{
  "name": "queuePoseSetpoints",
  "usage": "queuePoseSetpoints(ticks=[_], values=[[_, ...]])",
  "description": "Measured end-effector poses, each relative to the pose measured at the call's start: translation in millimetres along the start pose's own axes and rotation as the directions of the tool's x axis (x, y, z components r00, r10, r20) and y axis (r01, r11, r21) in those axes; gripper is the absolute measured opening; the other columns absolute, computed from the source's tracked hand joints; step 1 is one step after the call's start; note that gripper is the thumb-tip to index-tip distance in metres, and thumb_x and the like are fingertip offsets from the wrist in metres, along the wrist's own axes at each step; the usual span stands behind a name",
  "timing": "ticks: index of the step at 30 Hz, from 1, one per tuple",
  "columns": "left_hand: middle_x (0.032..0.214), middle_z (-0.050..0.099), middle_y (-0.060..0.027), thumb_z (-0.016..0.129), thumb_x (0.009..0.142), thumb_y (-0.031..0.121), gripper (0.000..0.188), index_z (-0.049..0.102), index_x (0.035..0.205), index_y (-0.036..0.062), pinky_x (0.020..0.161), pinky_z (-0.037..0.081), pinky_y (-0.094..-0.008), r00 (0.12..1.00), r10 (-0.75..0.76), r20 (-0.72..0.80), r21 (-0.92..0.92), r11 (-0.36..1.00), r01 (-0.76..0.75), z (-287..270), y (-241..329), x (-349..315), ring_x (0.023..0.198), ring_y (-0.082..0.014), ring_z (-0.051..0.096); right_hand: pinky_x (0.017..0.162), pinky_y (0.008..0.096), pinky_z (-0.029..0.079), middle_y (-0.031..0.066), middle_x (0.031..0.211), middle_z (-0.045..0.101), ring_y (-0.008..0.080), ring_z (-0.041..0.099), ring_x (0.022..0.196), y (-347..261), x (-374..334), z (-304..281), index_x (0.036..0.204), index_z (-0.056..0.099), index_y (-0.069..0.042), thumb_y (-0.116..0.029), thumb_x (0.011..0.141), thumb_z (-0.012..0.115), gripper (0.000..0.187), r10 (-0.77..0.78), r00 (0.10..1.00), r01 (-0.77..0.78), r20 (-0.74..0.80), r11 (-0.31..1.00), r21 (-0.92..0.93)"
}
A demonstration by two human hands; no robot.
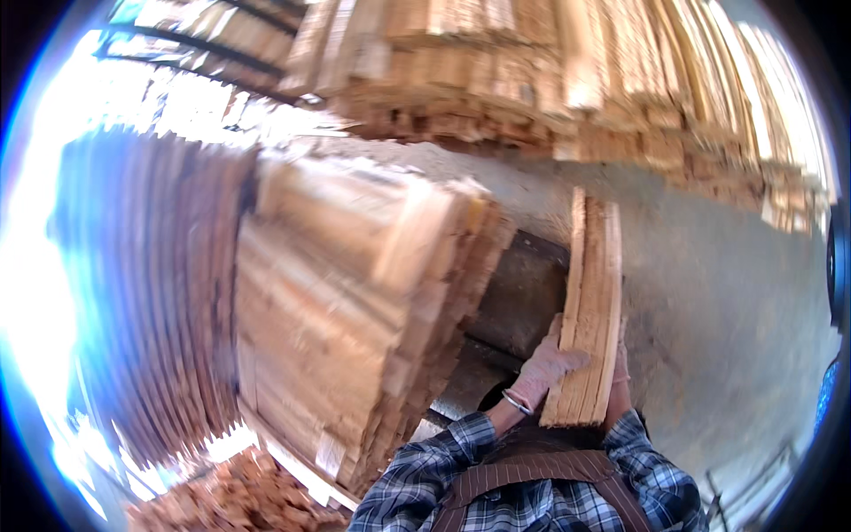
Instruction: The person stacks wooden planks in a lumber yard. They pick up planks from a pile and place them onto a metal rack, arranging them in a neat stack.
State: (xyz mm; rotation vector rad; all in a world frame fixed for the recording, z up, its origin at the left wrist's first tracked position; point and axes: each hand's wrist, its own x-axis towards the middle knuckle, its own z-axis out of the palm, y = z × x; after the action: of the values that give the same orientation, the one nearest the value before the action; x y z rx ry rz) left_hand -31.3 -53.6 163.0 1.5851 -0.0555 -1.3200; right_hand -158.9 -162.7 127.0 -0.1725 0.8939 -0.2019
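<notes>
A rough light-brown wooden plank slants upright in front of my body, its lower end near my waist. A groove runs along its left side, and I cannot tell whether it is one piece or two held together. My left hand, in a pale pinkish glove, grips the plank's left edge, thumb across its face. Gloved too, my right hand holds the right edge, its fingers mostly hidden behind the wood. Just left of my hands rises a stack of wooden boards, blurred by motion.
A dark metal surface lies between the stack and the plank. Further left stands a tall pile of thin boards. Long timber is piled across the back. Wood scraps heap at lower left; concrete floor spreads right.
</notes>
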Motion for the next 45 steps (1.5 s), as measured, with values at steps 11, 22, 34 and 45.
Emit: queuePoseSetpoints(ticks=[11,22,34,45], values=[[0.149,0.048,-0.0219,0.091,0.071,0.021,0.117,0.019,0.161,-0.0007,0.114,0.04,-0.0364,0.67,0.607,-0.427,0.041,0.753,-0.656,-150,9,-247,0.139,-0.027,0.047,0.091,0.0386,0.06,0.0119,0.122,0.07,0.0246,0.07,0.104,125,-36,195,0.133,0.06,-0.001,-0.032,0.097,0.065,0.047,0.009,0.835,0.253,0.549,0.882,-0.398],[0.122,0.066,-0.0244,0.076,0.09,0.023,0.07,0.041,0.145,-0.0023,0.091,0.058,-0.0426,0.372,0.035,-0.928,-0.138,0.893,-0.429,-318,-108,-415,0.108,-0.0335,0.068,0.093,0.0372,0.056,0.0128,0.119,0.07,0.0222,0.068,0.104,410,-78,352,0.131,0.061,0.002,-0.02,0.089,0.073,0.049,0.72,0.474,0.189,0.507,0.48,-0.857],[0.112,0.07,-0.0288,0.072,0.085,0.027,0.069,0.046,0.144,0.0027,0.089,0.055,-0.0507,-0.047,-0.037,-0.998,-0.05,0.948,0.315,-338,-114,-402,0.105,-0.0456,0.068,0.084,0.0361,0.06,0.018,0.106,0.073,0.0262,0.072,0.094,334,-20,381,0.134,0.059,0.004,-0.021,0.075,0.085,0.069,0.73,0.535,0.27,0.424,0.327,-0.905],[0.1,0.072,-0.0272,0.072,0.086,0.025,0.062,0.047,0.14,0.007,0.074,0.057,-0.0527,-0.118,-0.01,-0.993,-0.052,0.934,0.353,-336,-120,-398,0.093,-0.0468,0.069,0.077,0.0341,0.062,0.0155,0.098,0.073,0.0259,0.073,0.083,85,115,479,0.124,0.067,0.006,-0.015,0.077,0.078,0.052,0.478,0.796,0.271,0.371,0.268,-0.925]])
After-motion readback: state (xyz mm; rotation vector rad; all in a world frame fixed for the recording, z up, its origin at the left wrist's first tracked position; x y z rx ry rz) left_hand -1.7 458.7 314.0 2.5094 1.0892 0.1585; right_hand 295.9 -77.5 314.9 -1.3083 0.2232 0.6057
